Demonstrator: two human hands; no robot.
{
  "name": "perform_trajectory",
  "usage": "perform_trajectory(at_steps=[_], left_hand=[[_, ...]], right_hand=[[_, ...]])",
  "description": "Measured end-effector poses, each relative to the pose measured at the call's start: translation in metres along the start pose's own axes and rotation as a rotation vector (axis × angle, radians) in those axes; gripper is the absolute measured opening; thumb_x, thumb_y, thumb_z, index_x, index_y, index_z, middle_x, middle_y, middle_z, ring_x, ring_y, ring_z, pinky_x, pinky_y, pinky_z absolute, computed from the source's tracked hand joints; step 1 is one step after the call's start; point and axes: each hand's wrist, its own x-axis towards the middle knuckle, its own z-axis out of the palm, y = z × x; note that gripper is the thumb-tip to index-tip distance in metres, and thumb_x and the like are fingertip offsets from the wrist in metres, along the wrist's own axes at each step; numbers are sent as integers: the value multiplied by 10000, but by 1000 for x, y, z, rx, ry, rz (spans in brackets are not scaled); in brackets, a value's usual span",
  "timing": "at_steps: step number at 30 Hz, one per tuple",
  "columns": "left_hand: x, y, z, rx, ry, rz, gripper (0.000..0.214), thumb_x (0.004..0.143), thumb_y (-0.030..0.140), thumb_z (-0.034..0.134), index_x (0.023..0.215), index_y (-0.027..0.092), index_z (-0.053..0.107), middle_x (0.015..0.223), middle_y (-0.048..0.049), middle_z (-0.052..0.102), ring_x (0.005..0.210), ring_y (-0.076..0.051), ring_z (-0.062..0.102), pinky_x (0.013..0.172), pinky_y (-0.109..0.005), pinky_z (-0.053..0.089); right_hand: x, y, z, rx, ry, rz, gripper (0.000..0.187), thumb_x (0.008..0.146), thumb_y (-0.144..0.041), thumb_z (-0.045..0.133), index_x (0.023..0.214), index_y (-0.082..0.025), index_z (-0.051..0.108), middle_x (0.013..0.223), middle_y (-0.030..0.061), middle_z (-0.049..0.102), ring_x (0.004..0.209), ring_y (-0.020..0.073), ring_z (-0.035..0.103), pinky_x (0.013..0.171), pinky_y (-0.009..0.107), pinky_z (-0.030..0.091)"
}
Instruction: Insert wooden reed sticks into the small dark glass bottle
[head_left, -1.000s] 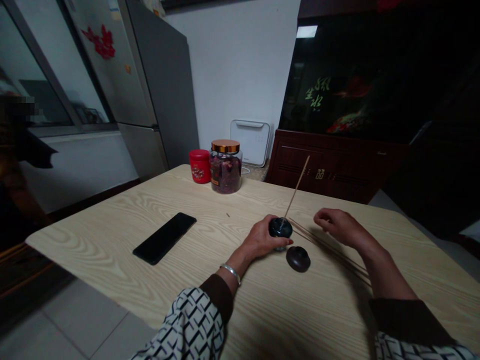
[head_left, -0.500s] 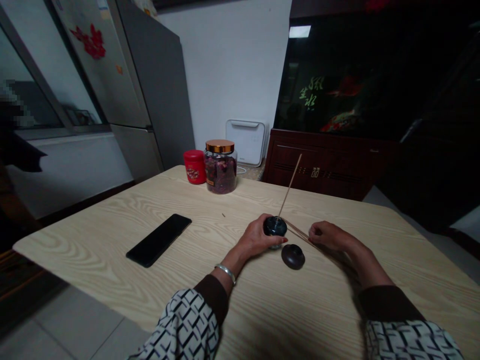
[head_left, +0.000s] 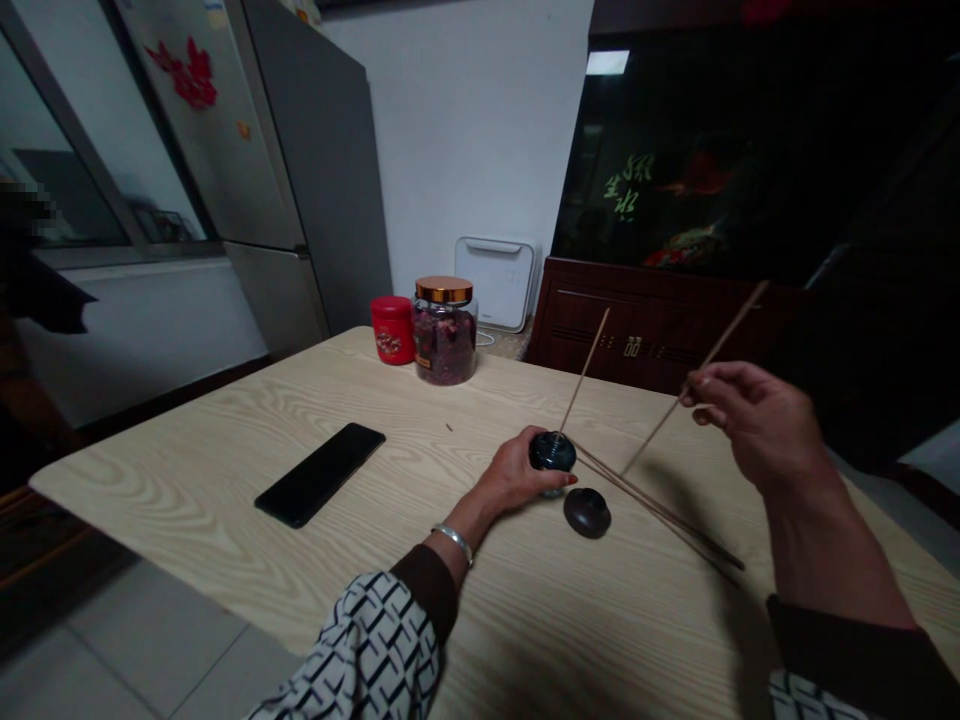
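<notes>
My left hand [head_left: 514,472] is wrapped round a small dark round holder [head_left: 552,451] standing on the wooden table [head_left: 225,470]. One thin incense stick [head_left: 585,371] stands tilted in that holder. My right hand [head_left: 757,415] is raised above the table and pinches a second incense stick [head_left: 664,420], whose lower tip points down toward the table. More sticks [head_left: 660,510] lie flat on the table to the right of the holder. A dark domed lid [head_left: 586,512] rests just in front of the holder.
A black phone [head_left: 320,487] lies on the table's left half. A red tin [head_left: 393,330] and a glass jar with a copper lid [head_left: 445,331] stand at the far edge. A grey fridge [head_left: 300,170] and a dark wooden cabinet [head_left: 645,320] are behind.
My right hand has picked one stick up from the bundle on the table and lifted it up and to the right. My left hand has stayed on the holder.
</notes>
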Motion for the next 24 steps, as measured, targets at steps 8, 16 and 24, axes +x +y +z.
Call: perform_trajectory(at_steps=[8, 16, 24], left_hand=[[-2, 3, -2, -1, -10, 14, 674, 617, 473, 862, 1171, 182, 610, 1024, -67, 697, 941, -223, 647, 828, -314, 508], [-2, 2, 0, 9, -1, 6, 705, 604, 494, 865, 1183, 183, 610, 1040, -80, 692, 956, -232, 642, 823, -313, 508], [-2, 4, -1, 16, -8, 7, 674, 612, 481, 861, 1157, 173, 612, 1028, -76, 698, 939, -225, 640, 810, -311, 502]], right_hand=[[-21, -10, 47, 301, 118, -71, 269, 697, -333, 831, 807, -184, 636, 774, 3, 681, 673, 114, 673, 522, 181, 539], [-28, 4, 62, 146, 16, -145, 232, 770, -351, 787, 849, -191, 638, 767, 1, 670, 693, 131, 669, 564, 233, 576], [-40, 23, 85, -31, -376, 26, 315, 794, -478, 719, 835, -185, 611, 767, 27, 655, 705, 170, 660, 584, 279, 554]])
